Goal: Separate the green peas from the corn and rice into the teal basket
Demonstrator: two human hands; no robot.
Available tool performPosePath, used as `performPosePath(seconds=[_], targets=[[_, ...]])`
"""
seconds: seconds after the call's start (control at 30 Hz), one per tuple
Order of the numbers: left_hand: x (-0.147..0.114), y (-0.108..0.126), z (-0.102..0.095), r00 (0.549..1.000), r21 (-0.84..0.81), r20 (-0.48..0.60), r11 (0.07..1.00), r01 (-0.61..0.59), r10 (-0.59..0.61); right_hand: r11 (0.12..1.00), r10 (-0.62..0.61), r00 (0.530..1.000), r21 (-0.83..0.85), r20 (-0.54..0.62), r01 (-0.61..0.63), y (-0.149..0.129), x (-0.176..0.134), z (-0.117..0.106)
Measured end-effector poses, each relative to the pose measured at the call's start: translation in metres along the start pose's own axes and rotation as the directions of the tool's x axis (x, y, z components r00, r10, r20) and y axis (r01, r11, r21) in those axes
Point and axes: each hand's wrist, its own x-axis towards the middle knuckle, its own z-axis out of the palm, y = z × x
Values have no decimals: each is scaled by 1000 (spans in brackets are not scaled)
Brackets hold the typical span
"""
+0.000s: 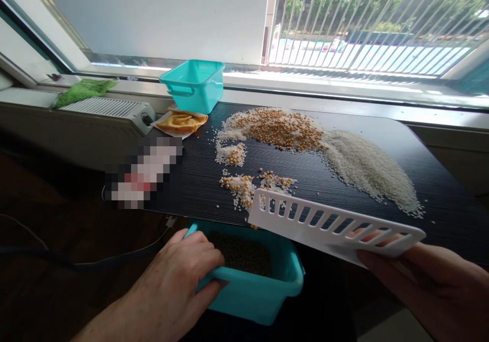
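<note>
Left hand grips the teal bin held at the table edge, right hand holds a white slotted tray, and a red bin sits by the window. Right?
Not quite: in the head view the bin by the window is teal, not red. The left hand does grip the teal bin, and the right hand holds the white slotted tray.

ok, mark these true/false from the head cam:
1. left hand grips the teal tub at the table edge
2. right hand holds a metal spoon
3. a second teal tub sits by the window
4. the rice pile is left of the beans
1. The left hand grips the teal plastic tub at the edge of the dark ribbed table: true.
2. False: the right hand holds a white slotted plastic panel.
3. A second teal plastic tub sits by the window: true.
4. False: the white rice pile lies right of the yellow beans.
</note>
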Motion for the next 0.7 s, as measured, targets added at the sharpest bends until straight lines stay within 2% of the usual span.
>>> performPosePath(seconds=[0.17, 0.27, 0.5, 0.7], targets=[[-2, 1, -3, 999, 1, 9, 999, 34, -34, 999, 22, 999, -49, -41, -24, 4, -4, -4], [-3, -1, -3, 1000, -20, -2, 1000, 17, -17, 996, 15, 1000, -83, -25, -17, 2, 1, -7], [-2, -4, 1, 1000, -26, -5, 1000, -1, 1, 999, -48, 999, -6, 19, 48, -8, 10, 0], [-2, -11, 2, 998, -23, -40, 998, -52, 51, 993, 48, 997, -101, -65, -55, 4, 6, -4]])
